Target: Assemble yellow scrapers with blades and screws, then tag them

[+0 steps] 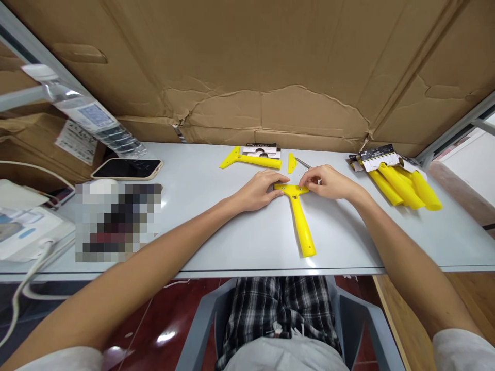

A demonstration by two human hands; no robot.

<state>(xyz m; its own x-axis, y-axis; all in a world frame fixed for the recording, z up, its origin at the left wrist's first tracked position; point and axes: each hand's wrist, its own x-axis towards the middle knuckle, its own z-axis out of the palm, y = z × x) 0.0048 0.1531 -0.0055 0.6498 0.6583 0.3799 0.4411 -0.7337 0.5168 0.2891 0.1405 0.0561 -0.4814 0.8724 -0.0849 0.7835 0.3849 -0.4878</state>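
Note:
A yellow scraper (pixel 301 221) lies on the table, its wide head away from me and its handle pointing toward the front edge. My left hand (pixel 261 190) is closed on the left end of the head, thumb in front and fingers behind. At the right end, my right hand (pixel 327 181) pinches the head near a small screw; its fingertips partly cover that spot. Just behind the head are a loose yellow cover plate (pixel 292 163) and a thin metal tool (pixel 302 163), partly hidden by my right hand. A second yellow scraper (pixel 257 161) lies farther back on the left.
Black-and-white packaging cards (pixel 261 150) lie by the second scraper. At the right are several carded yellow scrapers (pixel 406 185). A phone (pixel 127 169), a water bottle (pixel 93 116) and white cables (pixel 42 252) occupy the left side. A cardboard wall (pixel 263 67) rises behind the table (pixel 232 242).

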